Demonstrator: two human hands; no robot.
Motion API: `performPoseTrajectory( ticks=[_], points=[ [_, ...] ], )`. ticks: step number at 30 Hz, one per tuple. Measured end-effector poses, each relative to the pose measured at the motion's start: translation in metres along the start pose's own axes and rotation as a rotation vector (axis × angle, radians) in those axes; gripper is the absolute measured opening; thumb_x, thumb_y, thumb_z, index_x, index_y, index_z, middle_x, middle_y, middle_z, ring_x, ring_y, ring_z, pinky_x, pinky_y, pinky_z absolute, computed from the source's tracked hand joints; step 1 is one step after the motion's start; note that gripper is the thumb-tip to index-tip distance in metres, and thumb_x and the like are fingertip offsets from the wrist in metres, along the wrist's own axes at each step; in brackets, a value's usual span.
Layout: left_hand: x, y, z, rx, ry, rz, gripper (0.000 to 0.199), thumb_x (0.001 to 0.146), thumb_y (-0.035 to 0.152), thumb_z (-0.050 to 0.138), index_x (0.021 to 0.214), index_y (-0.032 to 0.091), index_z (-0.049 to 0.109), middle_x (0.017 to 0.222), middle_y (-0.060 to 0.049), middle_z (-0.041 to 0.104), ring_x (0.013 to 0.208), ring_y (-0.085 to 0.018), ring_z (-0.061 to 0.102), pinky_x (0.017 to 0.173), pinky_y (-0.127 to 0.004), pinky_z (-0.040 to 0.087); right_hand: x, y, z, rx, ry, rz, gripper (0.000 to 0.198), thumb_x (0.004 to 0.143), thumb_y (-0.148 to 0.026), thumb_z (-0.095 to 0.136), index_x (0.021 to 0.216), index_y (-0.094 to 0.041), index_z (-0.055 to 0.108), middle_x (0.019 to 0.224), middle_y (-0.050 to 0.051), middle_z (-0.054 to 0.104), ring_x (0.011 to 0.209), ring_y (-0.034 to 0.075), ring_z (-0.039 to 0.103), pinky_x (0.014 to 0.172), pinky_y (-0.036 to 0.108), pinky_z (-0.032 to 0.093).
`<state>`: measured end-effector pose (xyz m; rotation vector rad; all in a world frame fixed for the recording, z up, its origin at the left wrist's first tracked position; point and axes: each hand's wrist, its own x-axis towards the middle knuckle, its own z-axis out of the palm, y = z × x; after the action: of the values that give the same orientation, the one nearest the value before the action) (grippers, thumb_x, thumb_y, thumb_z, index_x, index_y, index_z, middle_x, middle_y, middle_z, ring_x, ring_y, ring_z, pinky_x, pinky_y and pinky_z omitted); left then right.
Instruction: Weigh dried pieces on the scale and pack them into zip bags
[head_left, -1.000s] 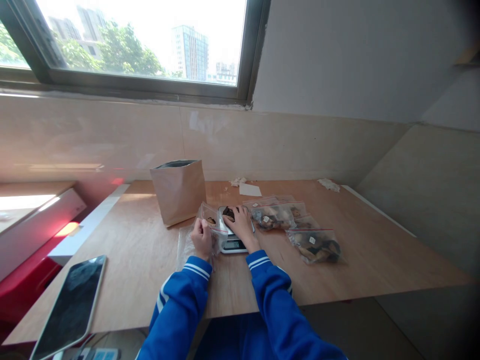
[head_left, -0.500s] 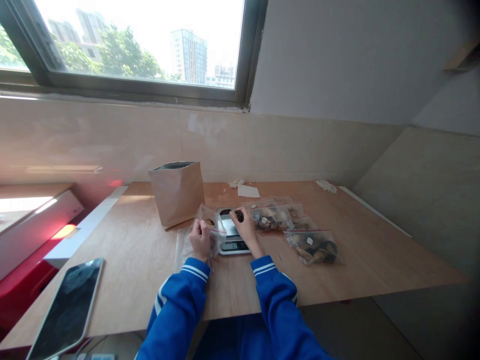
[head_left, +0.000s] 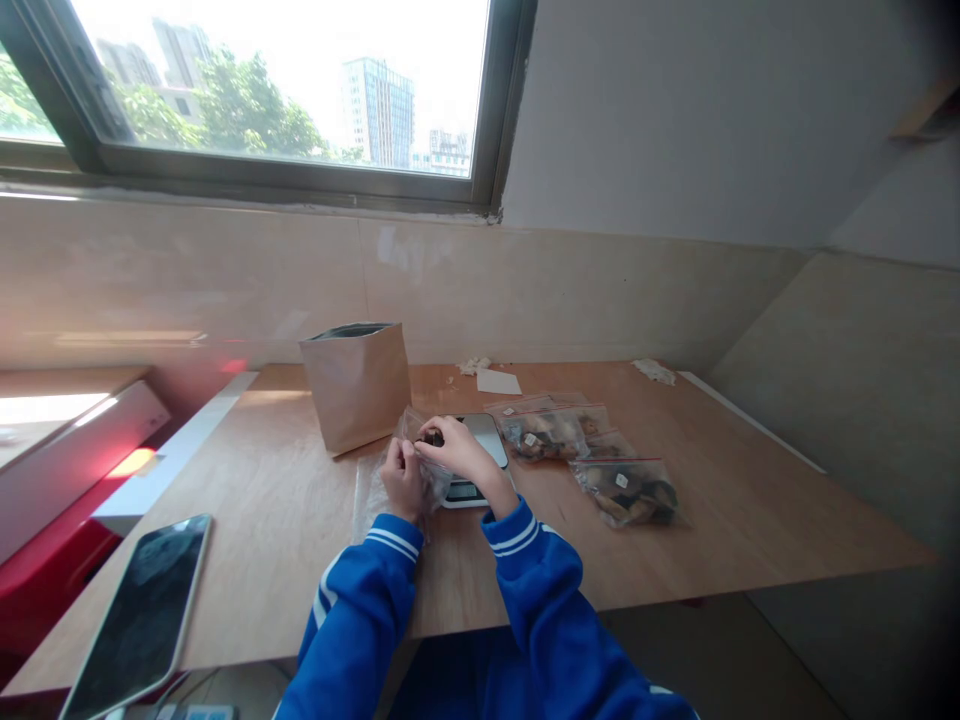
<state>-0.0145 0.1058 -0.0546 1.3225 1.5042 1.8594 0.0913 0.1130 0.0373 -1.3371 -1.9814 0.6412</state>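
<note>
Pinched in my left hand [head_left: 403, 478] is the edge of a clear zip bag [head_left: 433, 487], which stands with its mouth up beside the scale. My right hand [head_left: 454, 449] is closed on a dark brown dried piece [head_left: 433, 437] at the bag's mouth; its exact kind is too small to make out. Behind and below the right wrist lies a white kitchen scale [head_left: 489, 440], its display partly covered. More clear plastic bags [head_left: 365, 497] lie flat under my left hand.
An upright brown paper pouch [head_left: 356, 390] stands at the back left. Several filled zip bags [head_left: 628, 492] lie right of the scale. A white card [head_left: 498, 382] and crumpled scraps [head_left: 654, 371] are at the back. A tablet [head_left: 142, 610] lies at the front left edge.
My right hand has moved left from over the scale to the mouth of the zip bag, carrying a dark dried piece. My left hand stays on the bag.
</note>
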Motion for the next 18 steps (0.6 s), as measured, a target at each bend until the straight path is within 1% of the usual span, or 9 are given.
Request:
performPoseTrajectory(
  ticks=[1,2,5,8,10,12,15,17,18],
  points=[
    [0.0,0.0,0.0,-0.006,-0.004,0.01,0.036,0.091,0.043,0.039,0.062,0.022,0.037,0.054,0.005,0.038,0.051,-0.012,0.038,0.051,-0.024,0.031,-0.002,0.001,-0.001,-0.001,-0.042,-0.008,0.008,0.079,-0.026,0.066,0.082,-0.019,0.068,0.087,0.006,0.069,0.086,0.019,0.063,0.078,0.029,0.047],
    [0.0,0.0,0.0,-0.015,-0.01,0.022,0.036,0.091,0.043,0.039,0.062,0.022,0.037,0.054,0.004,0.039,0.051,-0.011,0.038,0.051,-0.024,0.032,-0.004,0.002,-0.002,0.004,-0.089,-0.011,0.013,0.082,-0.03,0.064,0.077,-0.019,0.069,0.082,0.005,0.07,0.08,0.018,0.063,0.073,0.027,0.047],
    [-0.002,0.001,0.0,-0.037,-0.034,0.046,0.037,0.091,0.045,0.038,0.062,0.022,0.036,0.054,0.004,0.039,0.05,-0.011,0.037,0.051,-0.024,0.032,-0.008,0.006,-0.008,0.04,-0.25,0.032,0.035,0.087,-0.044,0.057,0.064,-0.019,0.066,0.062,0.003,0.067,0.057,0.015,0.059,0.053,0.024,0.042],
    [-0.004,0.002,-0.001,-0.039,-0.047,0.045,0.037,0.09,0.045,0.039,0.061,0.022,0.033,0.052,0.005,0.036,0.048,-0.011,0.035,0.051,-0.024,0.031,-0.007,0.01,-0.015,0.145,-0.423,0.149,0.046,0.083,-0.059,0.056,0.063,-0.018,0.065,0.048,-0.001,0.06,0.04,0.012,0.051,0.041,0.022,0.034],
    [-0.005,0.003,-0.001,-0.039,-0.052,0.047,0.037,0.089,0.045,0.04,0.061,0.022,0.033,0.052,0.005,0.035,0.048,-0.011,0.034,0.051,-0.025,0.03,-0.005,0.011,-0.017,0.236,-0.496,0.214,0.052,0.081,-0.066,0.055,0.065,-0.018,0.065,0.043,-0.002,0.056,0.035,0.011,0.049,0.037,0.022,0.032],
    [-0.006,0.003,-0.002,-0.039,-0.06,0.045,0.037,0.089,0.046,0.04,0.061,0.022,0.034,0.052,0.005,0.036,0.049,-0.011,0.035,0.052,-0.025,0.031,-0.003,0.011,-0.017,0.292,-0.461,0.238,0.056,0.082,-0.069,0.052,0.069,-0.017,0.066,0.046,-0.001,0.057,0.036,0.011,0.05,0.036,0.021,0.032],
    [-0.006,0.001,-0.001,-0.032,-0.066,0.031,0.037,0.089,0.047,0.04,0.061,0.022,0.035,0.053,0.005,0.037,0.051,-0.012,0.036,0.053,-0.025,0.032,-0.001,0.008,-0.014,0.318,-0.257,0.223,0.053,0.085,-0.065,0.049,0.084,-0.015,0.067,0.063,0.001,0.064,0.045,0.011,0.054,0.039,0.021,0.036],
    [-0.006,0.0,0.0,-0.032,-0.065,0.015,0.037,0.089,0.047,0.04,0.062,0.022,0.035,0.053,0.005,0.037,0.051,-0.012,0.036,0.052,-0.025,0.032,0.0,0.003,-0.012,0.323,-0.117,0.2,0.05,0.088,-0.061,0.048,0.098,-0.015,0.066,0.08,0.004,0.069,0.056,0.012,0.06,0.048,0.022,0.044],
    [-0.005,0.0,0.0,-0.036,-0.06,0.004,0.036,0.089,0.047,0.04,0.062,0.023,0.036,0.054,0.005,0.038,0.05,-0.012,0.037,0.052,-0.025,0.032,0.0,0.0,-0.011,0.324,-0.066,0.176,0.049,0.09,-0.059,0.047,0.104,-0.016,0.064,0.089,0.006,0.07,0.064,0.013,0.063,0.055,0.023,0.048]
  ],
)
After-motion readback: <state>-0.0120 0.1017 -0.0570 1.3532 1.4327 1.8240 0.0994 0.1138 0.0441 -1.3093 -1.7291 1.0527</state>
